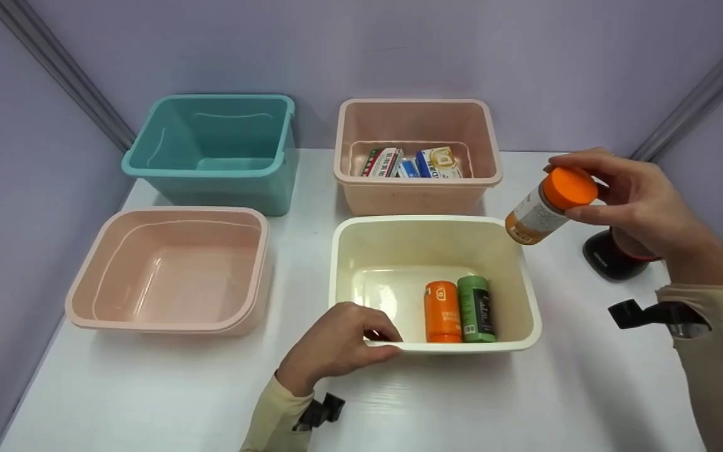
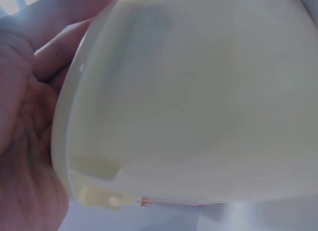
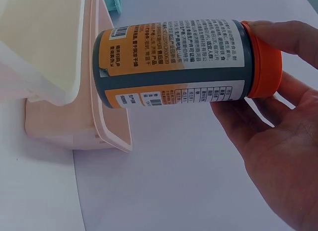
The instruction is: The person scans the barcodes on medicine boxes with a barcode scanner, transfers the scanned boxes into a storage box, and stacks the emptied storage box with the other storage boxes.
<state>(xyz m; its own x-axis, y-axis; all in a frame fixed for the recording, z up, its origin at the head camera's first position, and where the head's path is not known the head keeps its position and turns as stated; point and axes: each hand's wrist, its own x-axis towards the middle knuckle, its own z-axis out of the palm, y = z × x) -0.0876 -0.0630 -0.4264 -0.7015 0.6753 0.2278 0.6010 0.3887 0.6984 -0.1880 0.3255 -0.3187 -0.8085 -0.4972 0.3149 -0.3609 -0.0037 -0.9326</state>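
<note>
Bottle (image 1: 546, 208) with the orange cap: your right hand (image 1: 641, 204) grasps it at the cap end, fingers curled round the cap, tilted with its base pointing down toward the cream bin (image 1: 528, 295). It hangs in the air just above and beyond that bin's right rim, not touching it. Label shows dense print and a barcode in the right wrist view.

Your left hand (image 1: 336, 345) grips the cream bin's near rim, thumb over the edge, fingers curled on the outer wall. Inside the cream bin, against its near wall: an orange bottle (image 1: 442, 312) and a green bottle (image 1: 476, 309), lying side by side and touching.

Behind the cream bin: a pink bin (image 1: 361, 188) holding several small boxes (image 1: 412, 163). Left of the cream bin: a shallow pink bin (image 1: 85, 301). Behind that one: a teal bin (image 1: 148, 157). Right of the cream bin, on the white counter (image 1: 148, 389), a dark object partly hidden behind your right hand.
</note>
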